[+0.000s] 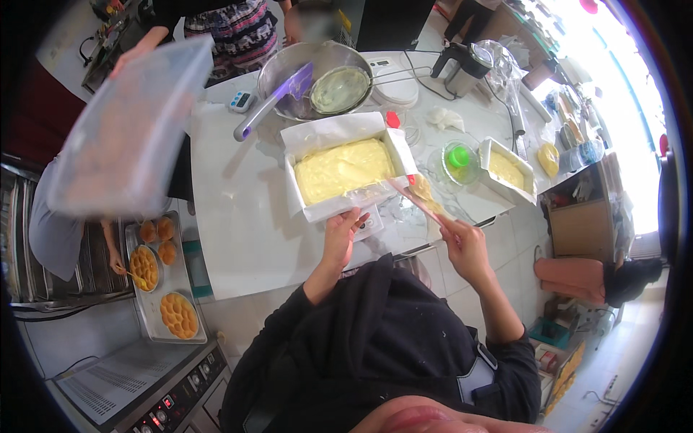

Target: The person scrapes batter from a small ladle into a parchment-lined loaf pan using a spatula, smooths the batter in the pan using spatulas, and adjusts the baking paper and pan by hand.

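1. Right grip (462,245): fingers closed around the handle end of a flat pinkish scraper (433,207), definitely grasping it. There's pale yellow goop smeared along the blade, and its tip is right by the near right corner of the tin.
2. Left grip (341,234): fingertips up against the near side of the tin. Can't tell if they're pinching it or just resting there.
3. The paper-lined tin (298,139) sits on the counter (234,245) straight in front of the person, full of yellow batter (345,169), surface a bit lumpy. A small white device (371,225) pokes out by its near side.
4. Just right of that: a clear bowl (471,177) with a bright green cup (458,156) in it, then a second lined tin (528,189), also with yellow batter.
5. Behind the main tin: big metal bowl (271,72) with a purple spatula (263,112) and a sieve (339,90) across it. Little timer (241,101) to the left.
6. Further out left, a co-worker's hand (137,54) is on a clear tub (130,137), super blurry. Below, another co-worker's hand (117,261) holds a brush (136,277) over round golden pastries (145,267) on a tray (162,333).
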Demonstrator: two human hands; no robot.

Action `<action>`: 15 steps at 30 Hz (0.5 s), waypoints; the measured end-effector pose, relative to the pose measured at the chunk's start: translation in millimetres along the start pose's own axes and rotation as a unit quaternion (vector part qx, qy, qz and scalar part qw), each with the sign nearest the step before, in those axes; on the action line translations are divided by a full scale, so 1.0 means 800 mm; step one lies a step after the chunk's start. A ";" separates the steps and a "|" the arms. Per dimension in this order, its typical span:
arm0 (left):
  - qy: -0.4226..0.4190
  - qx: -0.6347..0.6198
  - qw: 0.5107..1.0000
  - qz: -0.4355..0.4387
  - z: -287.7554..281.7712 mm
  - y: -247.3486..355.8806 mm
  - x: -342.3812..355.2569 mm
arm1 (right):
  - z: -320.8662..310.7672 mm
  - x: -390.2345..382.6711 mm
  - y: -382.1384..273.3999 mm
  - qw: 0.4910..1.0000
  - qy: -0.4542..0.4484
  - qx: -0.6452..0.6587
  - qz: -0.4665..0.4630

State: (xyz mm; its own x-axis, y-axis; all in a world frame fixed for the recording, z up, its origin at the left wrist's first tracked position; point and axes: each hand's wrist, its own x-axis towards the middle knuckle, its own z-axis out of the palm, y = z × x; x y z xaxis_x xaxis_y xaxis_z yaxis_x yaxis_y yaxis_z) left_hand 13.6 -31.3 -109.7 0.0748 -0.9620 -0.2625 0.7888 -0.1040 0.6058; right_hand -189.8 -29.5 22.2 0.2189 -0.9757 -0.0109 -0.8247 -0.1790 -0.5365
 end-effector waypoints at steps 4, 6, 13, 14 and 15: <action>-0.022 0.002 1.000 0.008 0.007 0.003 0.000 | 0.030 0.025 -0.013 0.928 -0.112 0.314 0.167; -0.026 -0.016 1.000 0.001 0.023 0.011 -0.004 | 0.060 0.039 0.002 0.909 -0.126 0.361 0.166; -0.031 -0.041 0.999 -0.011 0.012 0.007 -0.004 | 0.047 0.004 0.032 0.889 -0.179 0.376 0.187; -0.031 -0.041 0.999 -0.010 0.012 0.007 -0.004 | 0.037 -0.001 0.036 0.888 -0.199 0.366 0.196; -0.031 -0.042 0.999 -0.009 0.012 0.006 -0.004 | 0.023 -0.003 0.032 0.888 -0.200 0.364 0.197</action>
State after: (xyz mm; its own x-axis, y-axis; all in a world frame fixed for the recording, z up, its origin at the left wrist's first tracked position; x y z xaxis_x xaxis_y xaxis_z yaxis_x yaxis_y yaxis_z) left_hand 11.3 -31.3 -99.2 0.0248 -0.9741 -0.2249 0.8383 -0.1023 0.5354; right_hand -202.0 -29.0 -7.3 0.2758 -0.7960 -0.5388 -0.3535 0.4372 -0.8270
